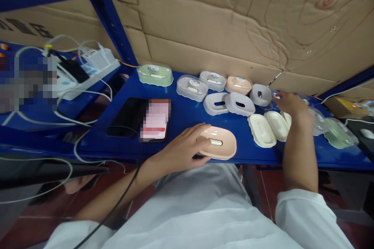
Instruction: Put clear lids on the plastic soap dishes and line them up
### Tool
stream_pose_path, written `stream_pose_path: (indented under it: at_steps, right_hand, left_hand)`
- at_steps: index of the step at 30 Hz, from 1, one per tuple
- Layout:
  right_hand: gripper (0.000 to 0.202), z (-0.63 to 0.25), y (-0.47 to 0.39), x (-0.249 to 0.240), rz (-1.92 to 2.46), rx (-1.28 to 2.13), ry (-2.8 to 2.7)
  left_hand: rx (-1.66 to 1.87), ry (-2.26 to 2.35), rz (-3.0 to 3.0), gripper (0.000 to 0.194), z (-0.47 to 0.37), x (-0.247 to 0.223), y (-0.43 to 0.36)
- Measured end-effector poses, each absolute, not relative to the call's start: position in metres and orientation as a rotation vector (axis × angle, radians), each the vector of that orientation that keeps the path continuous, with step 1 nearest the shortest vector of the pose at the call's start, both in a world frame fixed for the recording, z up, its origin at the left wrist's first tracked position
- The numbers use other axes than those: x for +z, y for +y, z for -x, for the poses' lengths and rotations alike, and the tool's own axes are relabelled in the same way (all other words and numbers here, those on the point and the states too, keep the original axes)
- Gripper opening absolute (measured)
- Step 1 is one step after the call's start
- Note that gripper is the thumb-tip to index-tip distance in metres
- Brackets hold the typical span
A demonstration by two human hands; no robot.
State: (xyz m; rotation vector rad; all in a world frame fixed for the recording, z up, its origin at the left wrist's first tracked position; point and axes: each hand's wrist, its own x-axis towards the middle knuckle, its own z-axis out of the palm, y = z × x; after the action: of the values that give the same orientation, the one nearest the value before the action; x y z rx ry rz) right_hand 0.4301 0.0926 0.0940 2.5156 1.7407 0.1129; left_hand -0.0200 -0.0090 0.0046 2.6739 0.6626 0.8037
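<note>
Near the front edge of the blue table, my left hand [193, 144] is closed round the left side of a peach oval dish [228, 143] with a white bar in its middle slot. My right hand [288, 105] reaches to the back right, its fingertips by clear plastic covers [320, 120]; what they hold, if anything, is too small to make out. Left of those fingers stands a grey slotted dish [261, 95]. Cream trays [262, 130] lie below my right hand, partly behind my forearm. Two grey slotted pieces [240, 104] overlap at the middle.
Covered dishes in green [155, 75], grey [192, 87] and peach [239, 85] line the back. A lit phone [155, 120] lies beside a dark one [128, 116] at the left. White cables and a power strip [101, 58] are farther left. Cardboard [198, 15] stands behind.
</note>
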Motion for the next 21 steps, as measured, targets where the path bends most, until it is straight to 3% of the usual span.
stream_pose_path:
  at_steps: [4, 13, 17, 21]
  right_hand:
    - [0.051, -0.45, 0.091, 0.071, -2.571, 0.001, 1.827]
    - [0.054, -0.469, 0.1, 0.046, -2.852, 0.111, 1.828]
    - [0.066, -0.467, 0.101, 0.043, -2.873, 0.119, 1.822]
    - [0.063, -0.464, 0.099, 0.05, -2.905, 0.199, 1.811]
  left_hand:
    - [0.798, 0.685, -2.674, 0.022, 0.021, 0.005, -0.008]
    - [0.82, 0.668, -2.652, 0.028, 0.022, 0.005, -0.007]
    - [0.8, 0.675, -2.67, 0.029, 0.022, 0.004, -0.007]
    - [0.824, 0.664, -2.664, 0.029, 0.022, 0.004, -0.007]
